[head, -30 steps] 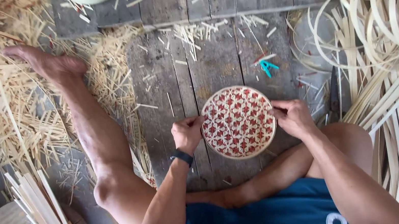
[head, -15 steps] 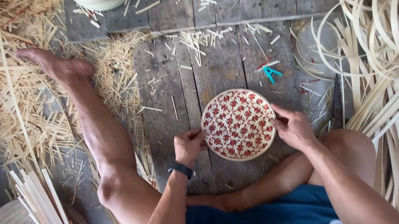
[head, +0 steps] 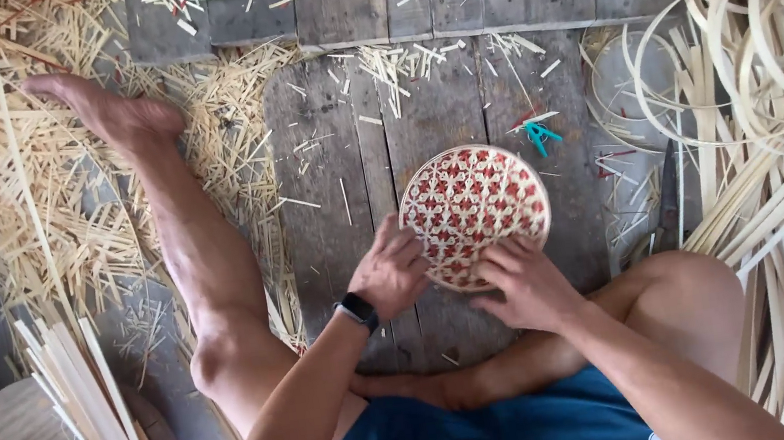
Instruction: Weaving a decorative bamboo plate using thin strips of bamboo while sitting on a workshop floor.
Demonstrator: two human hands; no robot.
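Woven tray (head: 476,209), L hand (head: 389,273), R hand (head: 527,285) gripping near rim

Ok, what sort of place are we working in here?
Probably a basket-weaving workshop floor: both hands, left hand and right hand, hold a round woven tray, with coiled cane strips and straw scraps on grey planks.
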